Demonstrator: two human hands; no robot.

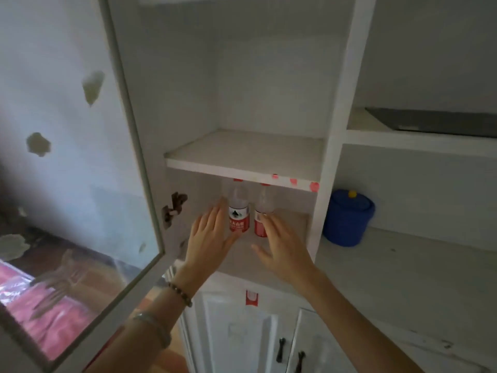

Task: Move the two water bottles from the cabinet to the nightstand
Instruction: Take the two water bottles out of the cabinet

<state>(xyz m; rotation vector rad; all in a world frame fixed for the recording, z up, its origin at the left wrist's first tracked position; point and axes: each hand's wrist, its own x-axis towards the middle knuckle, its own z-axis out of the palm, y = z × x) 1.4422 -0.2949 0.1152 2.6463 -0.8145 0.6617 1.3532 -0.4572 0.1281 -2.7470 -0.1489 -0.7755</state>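
Swung wide at the near left, the glass-paned cabinet door clears the reach. Both red-labelled clear plastic water bottles stand upright mid-shelf under the white shelf board. Left hand and right hand, fingers spread and empty, flank them: the grasp comes next, low headroom hindering lifting.

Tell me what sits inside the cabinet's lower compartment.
Two water bottles with red labels, the left bottle and the right bottle, stand upright side by side. The shelf above hides their caps; the right hand covers the right bottle's base.
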